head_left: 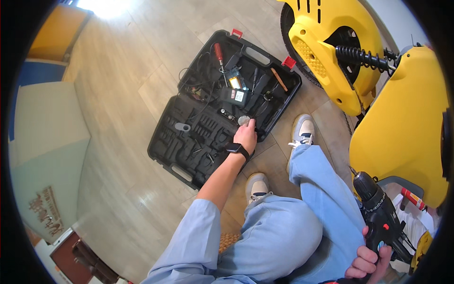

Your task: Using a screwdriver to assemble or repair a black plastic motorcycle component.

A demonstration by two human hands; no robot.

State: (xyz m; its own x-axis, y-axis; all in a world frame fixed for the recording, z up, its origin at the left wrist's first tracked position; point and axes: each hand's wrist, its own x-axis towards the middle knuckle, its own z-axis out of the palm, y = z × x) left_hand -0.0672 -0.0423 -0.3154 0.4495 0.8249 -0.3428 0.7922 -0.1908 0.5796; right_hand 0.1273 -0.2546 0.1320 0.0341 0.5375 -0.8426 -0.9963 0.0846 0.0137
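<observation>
My left hand point(246, 136), with a black watch point(234, 147) on its wrist, reaches into the open black tool case point(163, 137) on the floor. Its fingers close on the edge of a small round silvery thing point(244, 120), whose kind I cannot make out. Beyond it lie a black charger point(229, 95), a red-handled screwdriver point(218, 52) and a wooden-handled tool point(279, 79). At the lower right, my right hand point(366, 261) grips a black cordless drill point(379, 208) by its handle, a bit pointing up from the chuck.
A yellow scooter point(397, 132) with a black spring shock point(362, 57) stands close on the right. A red tube point(413, 199) lies near the drill. My shoes point(303, 130) rest just right of and below the case. A pale green panel point(47, 156) stands at the left.
</observation>
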